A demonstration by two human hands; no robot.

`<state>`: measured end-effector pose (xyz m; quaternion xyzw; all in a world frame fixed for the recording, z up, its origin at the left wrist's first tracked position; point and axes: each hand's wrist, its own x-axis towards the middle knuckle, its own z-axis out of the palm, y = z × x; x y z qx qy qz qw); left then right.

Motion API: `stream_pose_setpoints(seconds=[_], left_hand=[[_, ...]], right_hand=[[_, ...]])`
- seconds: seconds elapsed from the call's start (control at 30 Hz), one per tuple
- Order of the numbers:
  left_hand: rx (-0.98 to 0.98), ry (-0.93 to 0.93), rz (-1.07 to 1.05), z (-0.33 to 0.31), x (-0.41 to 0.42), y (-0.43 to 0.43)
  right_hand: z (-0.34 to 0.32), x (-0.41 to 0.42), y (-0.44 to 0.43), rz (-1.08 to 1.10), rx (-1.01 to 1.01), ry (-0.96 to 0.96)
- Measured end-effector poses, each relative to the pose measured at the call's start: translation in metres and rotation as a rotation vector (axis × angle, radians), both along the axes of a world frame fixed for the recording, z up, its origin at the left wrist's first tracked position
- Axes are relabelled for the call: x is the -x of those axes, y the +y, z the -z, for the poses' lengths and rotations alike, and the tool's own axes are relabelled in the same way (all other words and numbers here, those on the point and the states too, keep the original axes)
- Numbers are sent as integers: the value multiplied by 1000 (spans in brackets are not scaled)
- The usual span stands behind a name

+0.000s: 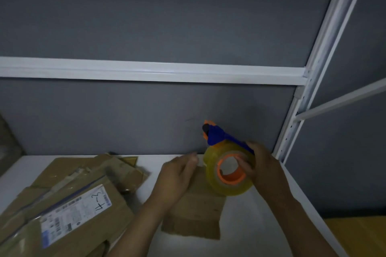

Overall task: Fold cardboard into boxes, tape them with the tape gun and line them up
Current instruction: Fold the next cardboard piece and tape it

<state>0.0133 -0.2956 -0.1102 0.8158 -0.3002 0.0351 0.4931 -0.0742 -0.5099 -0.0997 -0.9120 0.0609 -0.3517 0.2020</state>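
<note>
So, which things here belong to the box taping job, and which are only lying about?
For the job:
- tape gun, gripped by the right hand
- small cardboard box on the white shelf, by the left hand
- flattened cardboard pile, left

Just lying about:
- yellow thing, lower right
- rack frame

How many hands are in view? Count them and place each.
2. The left hand is over the far end of the cardboard piece on the white shelf, fingertips blurred; the right hand grips the tape gun just right of it.
</note>
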Motion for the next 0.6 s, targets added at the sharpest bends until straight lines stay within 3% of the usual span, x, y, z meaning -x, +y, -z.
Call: stream_pose_setpoints(seconds=[0.1,0.17,0.43,0.6], left_hand=[[420,524,-52,-46,3,-14],[512,696,-4,-68,1,-19],[573,935,-18,-80,-5,-19],[538,884,-32,-82,-5,-9]], right_hand=[[-2,4,-4,-27,-54,17],[-7,5,-5,-59,-97,51],[-24,0,1,-226,-336,131],[-29,-5,3,-365,-196,231]])
